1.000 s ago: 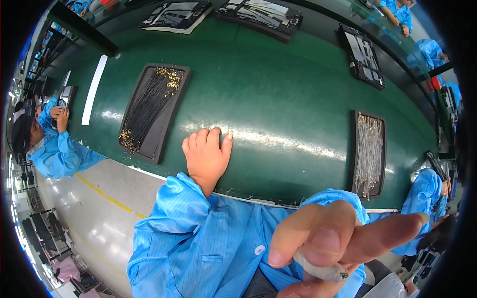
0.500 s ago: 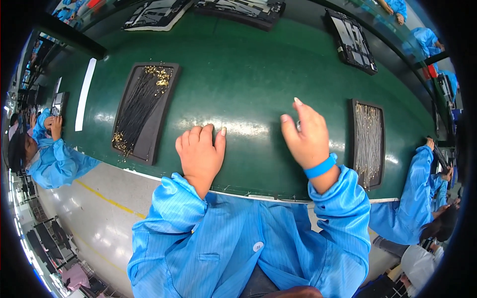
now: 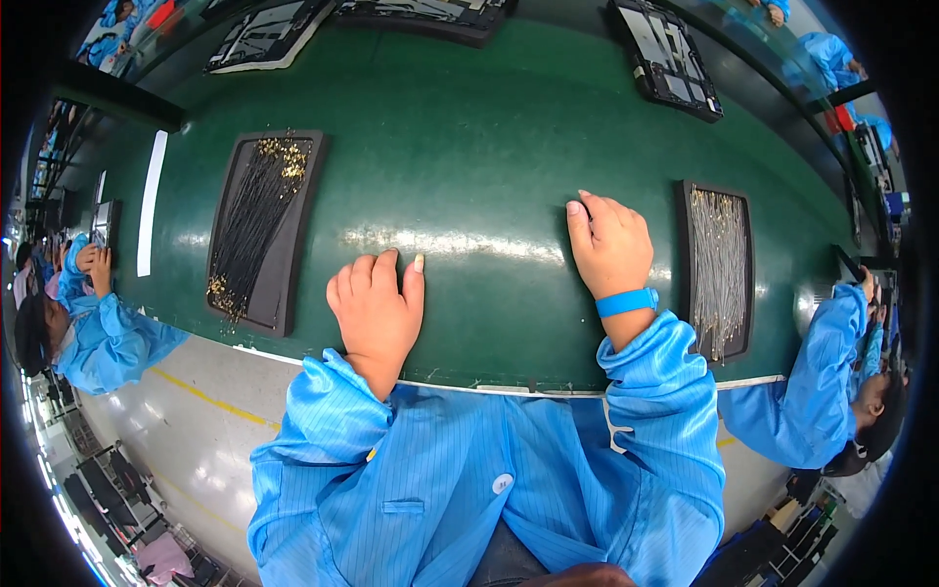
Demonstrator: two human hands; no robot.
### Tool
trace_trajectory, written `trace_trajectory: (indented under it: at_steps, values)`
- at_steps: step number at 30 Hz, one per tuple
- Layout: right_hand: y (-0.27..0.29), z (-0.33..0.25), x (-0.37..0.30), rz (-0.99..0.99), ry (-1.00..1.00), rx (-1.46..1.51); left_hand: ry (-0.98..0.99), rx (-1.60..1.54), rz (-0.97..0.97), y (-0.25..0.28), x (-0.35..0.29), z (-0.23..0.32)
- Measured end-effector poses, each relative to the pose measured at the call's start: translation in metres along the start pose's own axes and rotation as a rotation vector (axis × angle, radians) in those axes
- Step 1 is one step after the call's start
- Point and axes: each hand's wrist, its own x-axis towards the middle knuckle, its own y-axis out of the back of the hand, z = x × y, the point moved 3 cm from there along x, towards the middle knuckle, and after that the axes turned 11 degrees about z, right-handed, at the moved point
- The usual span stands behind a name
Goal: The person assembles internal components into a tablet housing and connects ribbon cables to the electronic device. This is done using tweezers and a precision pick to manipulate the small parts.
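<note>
My left hand (image 3: 375,308) rests on the green table (image 3: 440,176), thumb apart from loosely bent fingers, with nothing seen in it. My right hand (image 3: 613,245) lies farther right, a blue band (image 3: 627,302) round its wrist. Its thumb stands off from the curled fingers, and no held thing shows; the underside of the palm is hidden. Left of my left hand is a dark tray (image 3: 309,196) of thin black cables (image 3: 256,220) with gold-coloured ends. Beyond my right hand stands another dark tray (image 3: 748,274) with grey cables (image 3: 717,269).
Opened flat devices (image 3: 264,37) lie along the far edge, another device (image 3: 670,61) at the far right. A white strip (image 3: 152,201) runs along the table's left part. Co-workers in blue coats sit at left (image 3: 117,333) and right (image 3: 802,391).
My right hand has lowered toward the table, its fingers more curled than before. My left hand keeps much the same pose. The whole view has shifted slightly.
</note>
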Motion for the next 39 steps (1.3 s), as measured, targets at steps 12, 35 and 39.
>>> trace_trajectory:
  at_steps: [12,35,39]
  values:
    - [0.002,-0.001,0.002,0.0,0.005,-0.001,-0.005,-0.004,-0.001,0.0,0.001,0.0]
    - [-0.047,0.055,0.071,-0.174,-1.271,0.705,-0.015,0.01,0.055,-0.002,0.004,0.002]
    - [-0.064,0.077,0.091,-0.042,-1.54,0.962,-0.01,0.003,0.002,-0.001,0.004,0.001]
